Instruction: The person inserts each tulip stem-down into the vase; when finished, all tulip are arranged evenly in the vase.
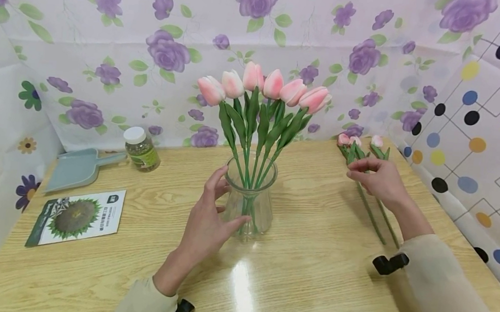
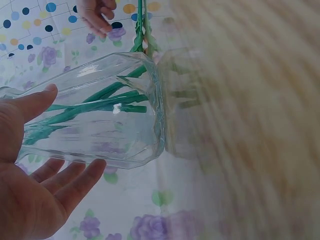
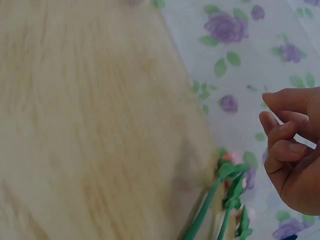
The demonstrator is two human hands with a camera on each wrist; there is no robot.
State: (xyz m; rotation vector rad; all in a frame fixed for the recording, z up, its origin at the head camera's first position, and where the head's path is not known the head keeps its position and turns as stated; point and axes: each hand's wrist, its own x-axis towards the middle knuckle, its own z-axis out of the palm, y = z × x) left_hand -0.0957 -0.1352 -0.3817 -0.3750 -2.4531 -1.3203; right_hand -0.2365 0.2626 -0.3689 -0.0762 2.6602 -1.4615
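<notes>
A clear glass vase point(image 1: 263, 210) stands upright in the middle of the table, holding several pink artificial tulips point(image 1: 254, 77) with green leaves. My left hand point(image 1: 210, 217) holds the vase from the left, its thumb across the near side and the other fingers round the far side. In the left wrist view, green stems point(image 2: 100, 95) show through the glass. Over at the right, more pink tulips point(image 1: 371, 215) lie on the table. Just above these hovers my right hand point(image 1: 378, 181), fingers loosely bent and nothing between thumb and forefinger in the right wrist view.
At the left, a grey-blue dustpan point(image 1: 72, 169) lies beside a jar with a white lid point(image 1: 142, 153). A seed packet with a sunflower picture point(image 1: 77, 217) lies nearer on the wooden table point(image 1: 310, 282). Flowered cloth point(image 1: 174, 8) hangs behind, and dotted cloth point(image 1: 494, 149) borders the right side.
</notes>
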